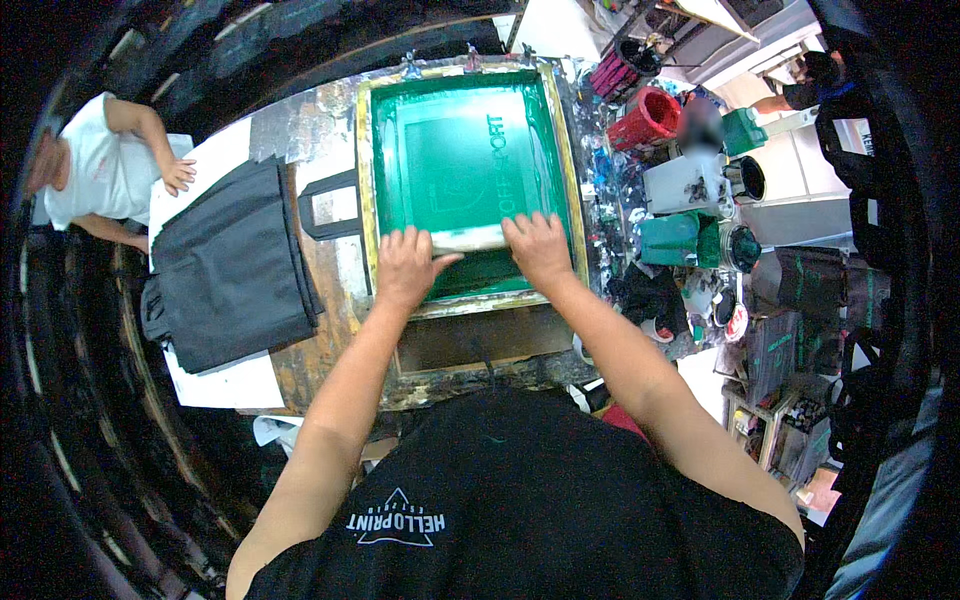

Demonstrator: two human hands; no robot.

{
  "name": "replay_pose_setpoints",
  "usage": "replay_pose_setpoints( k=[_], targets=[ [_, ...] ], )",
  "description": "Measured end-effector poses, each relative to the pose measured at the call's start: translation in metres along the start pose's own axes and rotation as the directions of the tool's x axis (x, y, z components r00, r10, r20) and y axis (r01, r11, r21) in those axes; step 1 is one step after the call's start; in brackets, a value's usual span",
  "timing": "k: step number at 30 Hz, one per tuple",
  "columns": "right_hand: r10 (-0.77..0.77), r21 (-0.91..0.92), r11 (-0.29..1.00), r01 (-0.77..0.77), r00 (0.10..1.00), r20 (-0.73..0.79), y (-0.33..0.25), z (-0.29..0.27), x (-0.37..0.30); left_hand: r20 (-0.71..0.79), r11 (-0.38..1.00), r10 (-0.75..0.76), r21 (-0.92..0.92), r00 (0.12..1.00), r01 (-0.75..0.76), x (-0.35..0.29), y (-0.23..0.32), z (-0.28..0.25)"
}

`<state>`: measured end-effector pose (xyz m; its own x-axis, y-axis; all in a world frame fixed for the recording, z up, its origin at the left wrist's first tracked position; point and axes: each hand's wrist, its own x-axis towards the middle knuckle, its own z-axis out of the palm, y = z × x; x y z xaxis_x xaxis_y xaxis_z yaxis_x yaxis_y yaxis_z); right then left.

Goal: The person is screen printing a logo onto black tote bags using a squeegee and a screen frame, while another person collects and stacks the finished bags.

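Observation:
A screen-printing frame (367, 190) with yellowish edges lies on the worktable, its mesh coated in green ink. Across the lower part of the mesh lies a pale squeegee (470, 239). My left hand (407, 265) grips its left end, thumb pointing inward along it. The right end is held by my right hand (538, 250), fingers bent over the top. Darker green ink (480, 275) pools on the near side of the squeegee. From under the frame's left side sticks out the handle of a black bag (330, 208); the rest of that bag is hidden.
A stack of black bags (235, 265) lies left of the frame, with another person (110, 165) beside it. Clamps (472, 58) line the frame's far edge. On the right stand a red bucket (650, 115), a green-stained container (680, 240) and several ink pots.

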<state>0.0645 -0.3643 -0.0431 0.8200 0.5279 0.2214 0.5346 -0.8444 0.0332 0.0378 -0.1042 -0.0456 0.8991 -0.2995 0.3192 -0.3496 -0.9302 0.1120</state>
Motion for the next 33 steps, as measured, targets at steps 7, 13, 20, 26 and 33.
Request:
replay_pose_setpoints(
  k=[7,13,20,26,33],
  targets=[
    [0.019,-0.037,0.999,-0.018,0.999,0.041,-0.039,-0.013,-0.066,-0.01,0.999,0.038,-0.027,0.999,-0.038,-0.062,0.026,-0.025],
    [0.106,-0.05,0.994,-0.097,0.969,0.222,-0.031,-0.007,-0.063,0.053,0.992,-0.008,-0.122,0.999,0.014,-0.047,0.028,-0.028],
    [-0.066,0.177,0.984,0.01,0.948,0.31,-0.02,-0.04,-0.051,0.067,0.834,-0.464,-0.302,0.883,0.462,-0.131,-0.007,-0.043],
    [0.057,0.022,0.998,-0.064,0.97,0.236,-0.053,-0.039,-0.056,0.219,0.889,-0.42,-0.099,0.881,0.448,-0.152,-0.028,-0.024],
    [-0.004,0.196,0.98,-0.021,0.992,0.126,-0.055,-0.03,-0.062,0.121,0.889,-0.414,-0.161,0.902,0.429,-0.161,-0.044,-0.012]
  ],
)
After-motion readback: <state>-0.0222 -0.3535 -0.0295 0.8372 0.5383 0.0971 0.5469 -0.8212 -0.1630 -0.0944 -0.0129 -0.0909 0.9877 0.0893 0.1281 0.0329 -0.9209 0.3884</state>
